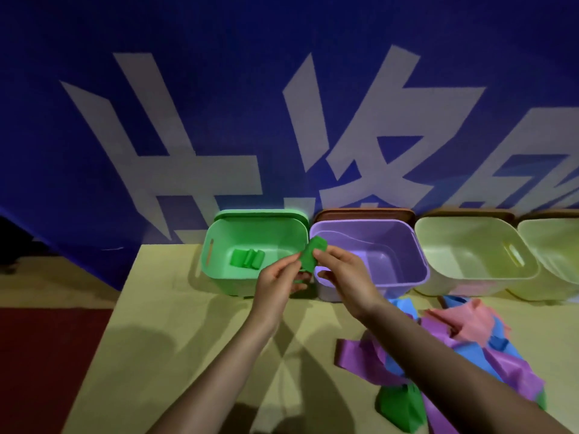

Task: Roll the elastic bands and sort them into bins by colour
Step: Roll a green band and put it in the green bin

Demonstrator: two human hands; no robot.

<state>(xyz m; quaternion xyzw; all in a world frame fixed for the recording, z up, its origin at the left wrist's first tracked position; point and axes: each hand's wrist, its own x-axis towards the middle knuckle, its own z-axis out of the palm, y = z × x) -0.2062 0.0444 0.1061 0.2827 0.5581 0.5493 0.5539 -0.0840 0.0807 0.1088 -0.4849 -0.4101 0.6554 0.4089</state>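
Both hands, left (279, 281) and right (340, 270), pinch-grip a half-rolled green band (311, 255); next, likely the green bin (250, 277) at ten o'clock.

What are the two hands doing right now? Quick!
Left hand: pinches the green band with curled fingers.
Right hand: pinches the same green band from the other side, above the bins.
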